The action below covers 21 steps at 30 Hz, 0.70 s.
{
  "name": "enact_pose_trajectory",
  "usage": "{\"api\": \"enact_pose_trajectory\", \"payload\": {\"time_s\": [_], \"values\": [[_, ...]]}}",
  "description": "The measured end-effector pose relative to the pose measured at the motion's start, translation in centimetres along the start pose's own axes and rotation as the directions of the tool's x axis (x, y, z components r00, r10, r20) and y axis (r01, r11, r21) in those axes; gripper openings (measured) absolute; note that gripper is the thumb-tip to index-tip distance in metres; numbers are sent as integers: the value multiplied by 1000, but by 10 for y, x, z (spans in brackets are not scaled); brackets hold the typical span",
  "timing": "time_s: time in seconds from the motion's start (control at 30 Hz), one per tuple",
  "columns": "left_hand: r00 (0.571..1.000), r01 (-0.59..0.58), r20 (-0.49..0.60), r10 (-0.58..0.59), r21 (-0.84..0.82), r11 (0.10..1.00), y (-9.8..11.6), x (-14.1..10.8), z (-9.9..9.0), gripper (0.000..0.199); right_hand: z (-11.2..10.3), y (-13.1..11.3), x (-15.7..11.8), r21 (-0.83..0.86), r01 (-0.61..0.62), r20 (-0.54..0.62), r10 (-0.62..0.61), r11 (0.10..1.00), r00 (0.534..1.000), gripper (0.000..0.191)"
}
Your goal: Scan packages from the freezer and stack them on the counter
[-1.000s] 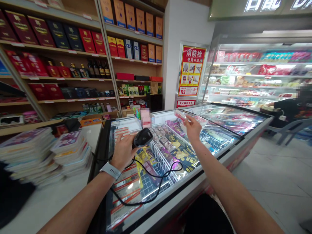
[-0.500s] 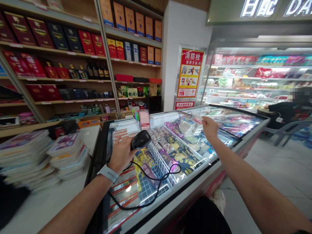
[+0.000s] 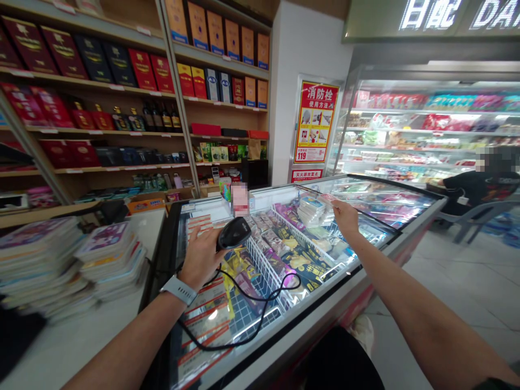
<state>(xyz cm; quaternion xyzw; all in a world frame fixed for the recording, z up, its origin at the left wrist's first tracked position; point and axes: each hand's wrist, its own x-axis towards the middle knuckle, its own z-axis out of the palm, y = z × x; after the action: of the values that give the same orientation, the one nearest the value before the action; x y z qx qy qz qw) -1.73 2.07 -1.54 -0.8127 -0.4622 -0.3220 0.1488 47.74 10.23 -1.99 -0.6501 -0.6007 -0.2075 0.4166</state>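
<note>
My left hand (image 3: 200, 259) grips a black handheld barcode scanner (image 3: 234, 233) above the near end of a chest freezer (image 3: 309, 319). A black coiled cable (image 3: 260, 319) hangs from the scanner across the glass. My right hand (image 3: 345, 218) reaches over the freezer, with its fingers pinched on the red-and-white edge of a sliding glass lid (image 3: 320, 197). Beneath that hand lie a stack of white packets (image 3: 312, 211) and yellow-and-black packets (image 3: 303, 254). A white wire divider (image 3: 276, 260) separates the goods.
Stacks of flat packaged boxes (image 3: 109, 260) stand on a white counter (image 3: 81, 338) to my left. Shelves of boxed liquor (image 3: 122, 81) line the wall. A seated person (image 3: 475, 187) is beside a lit display fridge (image 3: 418, 124) at right.
My right hand has moved right, taking the glass lid edge with it, and the white packet stack now shows. My left hand and the scanner have barely moved.
</note>
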Motion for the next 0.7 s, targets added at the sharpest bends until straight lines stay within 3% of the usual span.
{"api": "enact_pose_trajectory", "payload": {"time_s": [0.43,0.7], "values": [[1000,25,-4,-25,-3,1000,4,1,-3,31,5,7,-2,58,92,-49,-89,994,995,42],[1000,-2,-19,2,2,1000,3,1,-3,34,-2,-2,-11,71,135,-85,-129,988,988,46]]}}
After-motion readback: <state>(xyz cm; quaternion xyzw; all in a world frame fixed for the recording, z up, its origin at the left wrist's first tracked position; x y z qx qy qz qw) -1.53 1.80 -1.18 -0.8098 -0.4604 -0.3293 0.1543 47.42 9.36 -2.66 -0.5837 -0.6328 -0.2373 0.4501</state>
